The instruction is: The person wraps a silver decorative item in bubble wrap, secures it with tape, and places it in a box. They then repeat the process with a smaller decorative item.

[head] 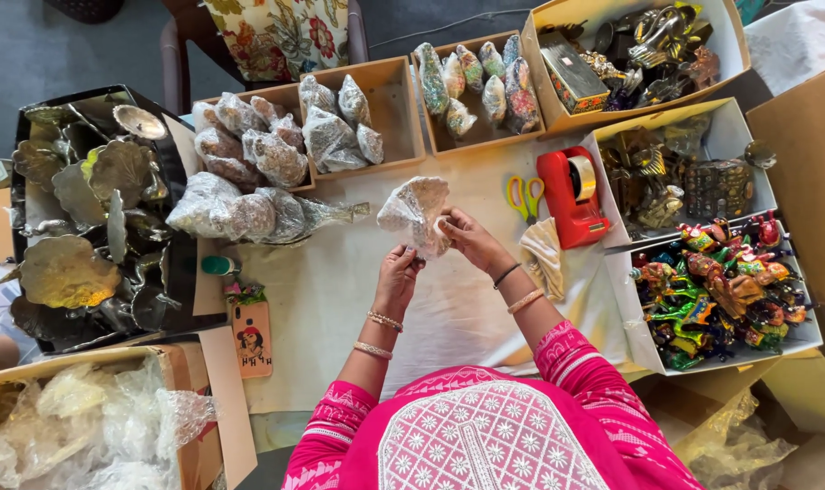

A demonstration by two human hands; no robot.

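Note:
Both my hands hold a small item wrapped in clear plastic (pixel 414 210) above the cloth-covered table (pixel 340 299). My left hand (pixel 399 277) grips its lower edge. My right hand (pixel 467 236) pinches its right side. A pile of similar plastic-wrapped packets (pixel 240 213) lies just to the left of the wrapped item. More such packets fill a cardboard box (pixel 249 136) behind the pile.
A red tape dispenser (pixel 571 195) and yellow-handled scissors (pixel 524 195) sit to the right. Boxes of colourful figurines (pixel 721 290) and metal ornaments (pixel 648 45) line the right and back. A black tray of metal leaves (pixel 86 218) stands left, near a phone (pixel 252 336) and a box of plastic bags (pixel 86 417).

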